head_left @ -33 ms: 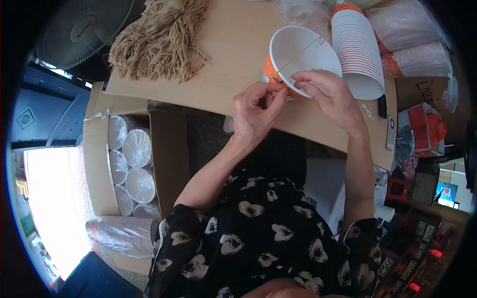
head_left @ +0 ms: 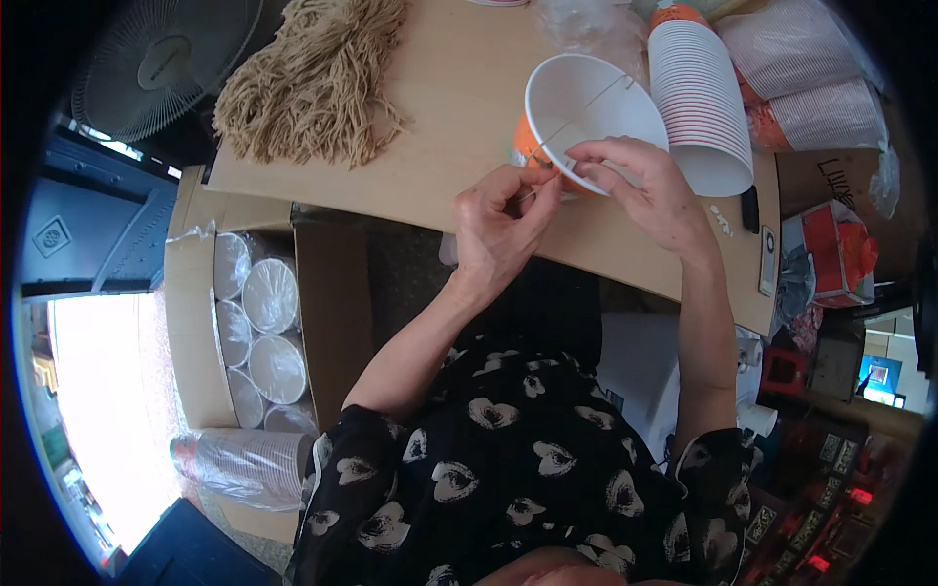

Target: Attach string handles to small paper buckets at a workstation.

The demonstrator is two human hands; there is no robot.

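Observation:
A round paper bucket (head_left: pixel 598 96), white inside and orange outside, tilts toward me near the table's front edge. A thin tan cord or stick (head_left: pixel 589 105) runs slantwise across its mouth from the far rim to the near-left rim. My left hand (head_left: pixel 500 217) is closed in a pinch at that near-left rim, with a thin end of the same material showing among the fingers. My right hand (head_left: pixel 650 195) reaches over the near rim, its thumb and forefinger curled against the edge inside the mouth; the other fingers are folded and partly hidden.
Nested paper buckets (head_left: pixel 699 98) lie right of the bucket, beside bagged stacks (head_left: pixel 826 117). A bundle of tan cords (head_left: pixel 313 83) lies at the back left. A carton (head_left: pixel 332 313) of wrapped white buckets stands below left. A fan (head_left: pixel 166 63) is far left; a phone-like object (head_left: pixel 768 262) lies at the right edge.
The bucket has shifted very slightly left, and the thin piece across its mouth sits a little differently. Both hands stay in nearly the same place.

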